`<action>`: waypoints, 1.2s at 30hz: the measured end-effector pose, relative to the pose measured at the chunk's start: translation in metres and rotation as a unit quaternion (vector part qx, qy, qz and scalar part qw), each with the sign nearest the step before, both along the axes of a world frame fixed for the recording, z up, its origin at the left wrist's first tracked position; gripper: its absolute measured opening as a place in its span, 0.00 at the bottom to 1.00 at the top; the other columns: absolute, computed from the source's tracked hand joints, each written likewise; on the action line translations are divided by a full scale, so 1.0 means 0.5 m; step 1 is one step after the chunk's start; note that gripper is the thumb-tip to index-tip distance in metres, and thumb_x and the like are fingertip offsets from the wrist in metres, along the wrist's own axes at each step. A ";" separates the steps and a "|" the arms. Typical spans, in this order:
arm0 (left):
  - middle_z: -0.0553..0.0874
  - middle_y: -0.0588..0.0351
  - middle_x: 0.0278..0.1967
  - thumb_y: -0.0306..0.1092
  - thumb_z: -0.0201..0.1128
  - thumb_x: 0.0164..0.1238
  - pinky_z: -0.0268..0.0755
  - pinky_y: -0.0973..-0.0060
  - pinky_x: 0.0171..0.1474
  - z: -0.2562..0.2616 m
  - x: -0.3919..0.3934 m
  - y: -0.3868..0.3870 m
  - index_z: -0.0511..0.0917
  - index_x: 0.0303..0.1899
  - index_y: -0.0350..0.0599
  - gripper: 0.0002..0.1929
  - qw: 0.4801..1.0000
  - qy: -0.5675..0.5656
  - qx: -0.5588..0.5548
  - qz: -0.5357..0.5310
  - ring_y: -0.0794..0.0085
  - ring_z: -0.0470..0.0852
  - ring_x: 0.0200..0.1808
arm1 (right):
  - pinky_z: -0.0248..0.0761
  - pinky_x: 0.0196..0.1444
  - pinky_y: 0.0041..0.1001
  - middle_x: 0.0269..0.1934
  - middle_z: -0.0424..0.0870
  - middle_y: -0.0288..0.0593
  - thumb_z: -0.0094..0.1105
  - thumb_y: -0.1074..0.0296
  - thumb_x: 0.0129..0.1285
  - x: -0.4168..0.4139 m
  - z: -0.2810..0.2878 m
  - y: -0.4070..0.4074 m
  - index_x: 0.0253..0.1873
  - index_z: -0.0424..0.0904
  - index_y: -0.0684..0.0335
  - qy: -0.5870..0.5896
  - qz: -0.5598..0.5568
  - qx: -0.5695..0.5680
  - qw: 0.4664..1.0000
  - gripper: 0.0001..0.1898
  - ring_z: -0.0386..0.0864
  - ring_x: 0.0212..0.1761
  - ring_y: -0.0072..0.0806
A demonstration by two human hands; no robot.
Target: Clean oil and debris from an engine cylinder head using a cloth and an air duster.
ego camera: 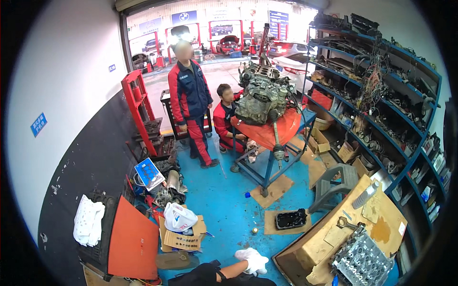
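Note:
My left hand (pixel 251 260), in a white glove, is low in the middle, in front of my dark clothing (pixel 200 276). Its fingers look curled, but whether they hold anything is hidden. My right hand is out of view. Just right of the glove stands a large cardboard-topped box (pixel 304 261). On its top lie a cylinder head (pixel 363 257), a connecting rod (pixel 349 224) and a grey bottle (pixel 365 196). Beyond my hand, a black oil pan (pixel 290 219) rests on cardboard on the blue floor (pixel 229 214).
One person (pixel 189 103) stands; another (pixel 227 121) crouches by an engine (pixel 264 96) on a wheeled blue stand (pixel 266 175). Shelves of parts (pixel 372 89) line the right wall. A grey stool (pixel 334 184), a carton with a white bag (pixel 180 217) and an orange-red panel (pixel 133 243) stand nearer.

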State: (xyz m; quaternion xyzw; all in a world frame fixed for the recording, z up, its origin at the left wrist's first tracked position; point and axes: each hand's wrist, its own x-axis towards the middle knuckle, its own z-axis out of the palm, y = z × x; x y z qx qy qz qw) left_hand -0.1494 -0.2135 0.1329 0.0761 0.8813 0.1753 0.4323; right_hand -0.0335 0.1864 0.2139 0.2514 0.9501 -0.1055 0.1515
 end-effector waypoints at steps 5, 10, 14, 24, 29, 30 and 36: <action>0.91 0.59 0.34 0.54 0.64 0.66 0.79 0.58 0.40 -0.092 0.008 0.008 0.84 0.52 0.58 0.19 0.998 -0.001 0.057 0.012 0.60 0.90 0.38 | 0.77 0.56 0.45 0.49 0.88 0.62 0.70 0.49 0.64 0.031 -0.113 0.074 0.62 0.83 0.58 0.048 0.003 -0.023 0.999 0.27 0.86 0.53 0.56; 0.91 0.56 0.36 0.51 0.61 0.65 0.79 0.61 0.43 -0.092 -0.001 0.007 0.86 0.52 0.53 0.20 0.991 -0.018 0.066 0.116 0.58 0.90 0.39 | 0.76 0.57 0.45 0.52 0.86 0.63 0.71 0.56 0.64 0.067 -0.164 0.110 0.65 0.78 0.62 0.155 0.010 -0.084 0.984 0.27 0.85 0.54 0.59; 0.91 0.53 0.42 0.48 0.58 0.65 0.79 0.60 0.45 -0.121 -0.008 0.016 0.87 0.49 0.48 0.20 0.958 -0.110 0.080 0.253 0.59 0.89 0.43 | 0.75 0.58 0.47 0.54 0.85 0.63 0.71 0.53 0.65 0.075 -0.136 0.094 0.66 0.77 0.62 0.079 -0.046 -0.065 0.994 0.29 0.83 0.55 0.61; 0.80 0.56 0.29 0.40 0.58 0.73 0.76 0.68 0.32 -0.167 -0.050 0.052 0.83 0.41 0.46 0.10 0.868 0.430 0.244 -0.043 0.69 0.78 0.27 | 0.77 0.54 0.50 0.51 0.86 0.63 0.66 0.46 0.69 0.072 -0.129 0.156 0.65 0.81 0.55 0.168 -0.005 -0.043 0.985 0.26 0.84 0.51 0.61; 0.83 0.55 0.40 0.38 0.55 0.75 0.77 0.70 0.43 -0.074 -0.047 0.024 0.81 0.52 0.45 0.12 0.746 0.569 0.346 0.000 0.67 0.81 0.39 | 0.77 0.53 0.50 0.51 0.86 0.63 0.66 0.46 0.69 -0.045 -0.172 0.104 0.65 0.81 0.55 0.124 0.026 -0.027 0.992 0.26 0.84 0.51 0.61; 0.83 0.55 0.43 0.37 0.55 0.76 0.77 0.70 0.45 -0.057 -0.042 0.030 0.81 0.55 0.45 0.14 0.720 0.594 0.358 -0.011 0.67 0.82 0.42 | 0.77 0.53 0.51 0.51 0.86 0.63 0.66 0.46 0.69 -0.043 -0.166 0.099 0.65 0.81 0.55 0.127 0.026 -0.025 0.991 0.26 0.84 0.51 0.61; 0.83 0.54 0.58 0.37 0.53 0.79 0.75 0.71 0.60 0.025 -0.059 0.040 0.74 0.69 0.45 0.21 0.686 0.597 0.416 0.009 0.66 0.81 0.58 | 0.77 0.53 0.51 0.51 0.86 0.63 0.66 0.46 0.69 -0.049 -0.140 0.096 0.65 0.81 0.55 0.130 0.032 -0.016 0.991 0.26 0.84 0.50 0.61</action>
